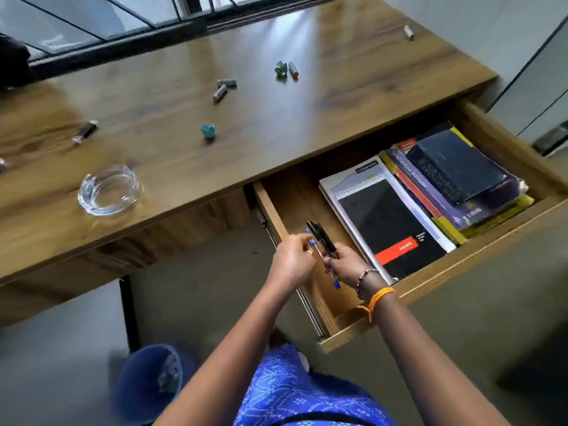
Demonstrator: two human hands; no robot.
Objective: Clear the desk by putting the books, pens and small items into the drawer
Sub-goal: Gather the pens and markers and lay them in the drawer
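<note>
While the drawer (430, 281) stands pulled out under the right part of the desk (276, 124), the following is recorded.

Pens (322, 245): a small bundle, blue-capped and dark, is held over the bare left end of the drawer. It is gripped by the right hand (345, 265), fingers curled round the lower part; the upper ends are pinched by the left hand (293, 259). Whether the tips touch the drawer floor cannot be told.

Books (455, 186): a stack is lodged at the right of the drawer, with a spiral notebook (384, 222) just beside it towards the middle.

Small items left on the desk: a glass ashtray (109, 190) near the front edge; a dark USB stick (86, 132) at the left; a blue cap-like piece (208, 132); two grey cylinders (223, 88) touching; a green object (281, 70) beside another cylinder (293, 70); one further cylinder (408, 32) far right, well apart.

Hazards, as judged: the bundle is held at the drawer's left wall, so a pen released unevenly may fall outside to the floor. Loose pens may roll under the notebook. The cylinders may roll off the desk if brushed. The ashtray, being smooth glass close to the edge, may slip if taken hastily.
</note>
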